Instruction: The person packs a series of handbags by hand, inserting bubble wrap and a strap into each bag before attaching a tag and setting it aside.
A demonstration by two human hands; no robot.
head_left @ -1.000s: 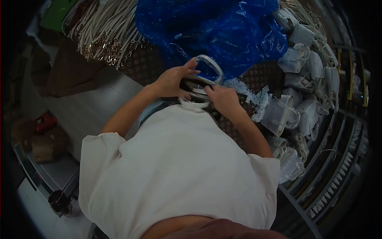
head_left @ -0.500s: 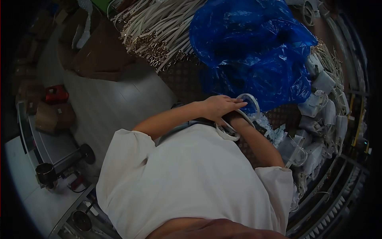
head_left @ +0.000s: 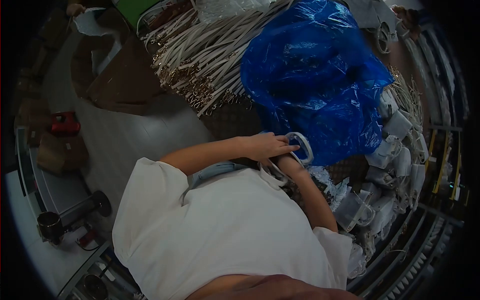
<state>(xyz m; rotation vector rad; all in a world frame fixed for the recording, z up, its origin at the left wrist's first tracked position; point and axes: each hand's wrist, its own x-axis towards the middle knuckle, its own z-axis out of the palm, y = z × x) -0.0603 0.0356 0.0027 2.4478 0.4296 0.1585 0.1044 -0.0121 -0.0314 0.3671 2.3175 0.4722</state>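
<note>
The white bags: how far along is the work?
The piled bags may be done; I can't tell. In hand is one white-handled bag, left hand over it, right hand seemingly inside. Likely left: finishing that, and perhaps the clasped straps, heaped loose.

straps left, small bags right, plastic sheet between

clear wrap (head_left: 232, 7) lies on the far end of the straps (head_left: 215, 55); the plastic sheet (head_left: 315, 80) lies on the work surface (head_left: 235, 120); before it, against the person's torso (head_left: 230, 225), is a handled bag (head_left: 306, 150); small bags (head_left: 395, 170) heap to its right; a box (head_left: 62, 152) sits far left.
</note>
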